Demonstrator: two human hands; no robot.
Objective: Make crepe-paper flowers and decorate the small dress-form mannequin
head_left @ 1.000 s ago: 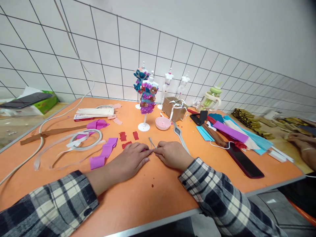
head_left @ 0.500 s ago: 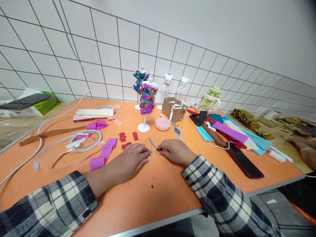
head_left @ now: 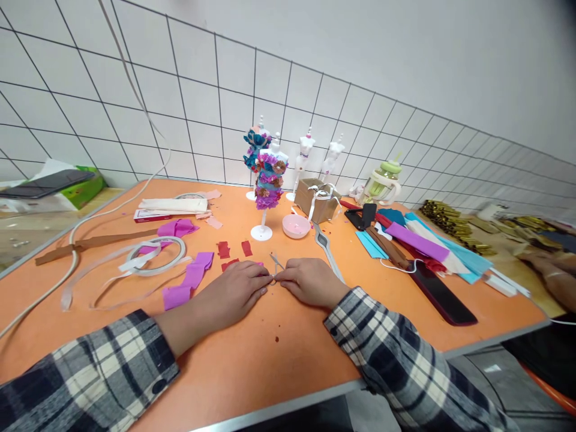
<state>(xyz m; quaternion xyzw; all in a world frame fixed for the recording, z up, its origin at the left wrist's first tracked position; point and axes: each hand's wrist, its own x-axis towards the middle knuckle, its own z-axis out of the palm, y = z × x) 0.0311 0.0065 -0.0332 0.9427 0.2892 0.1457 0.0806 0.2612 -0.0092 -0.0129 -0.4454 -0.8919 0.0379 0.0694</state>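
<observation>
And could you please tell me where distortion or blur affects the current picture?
Head view: the wall grid leans and blurs toward the right edge; head view again: the slim tool by the right hand lacks crisp detail.

A green-lidded bottle stands upright near the far edge of the orange table. A dark phone lies flat toward the near right corner. A white cable runs along the left edge. Beyond that edge, a black flat-screened device rests on a green-sided box. Gold bundles lie past the right edge.
</observation>
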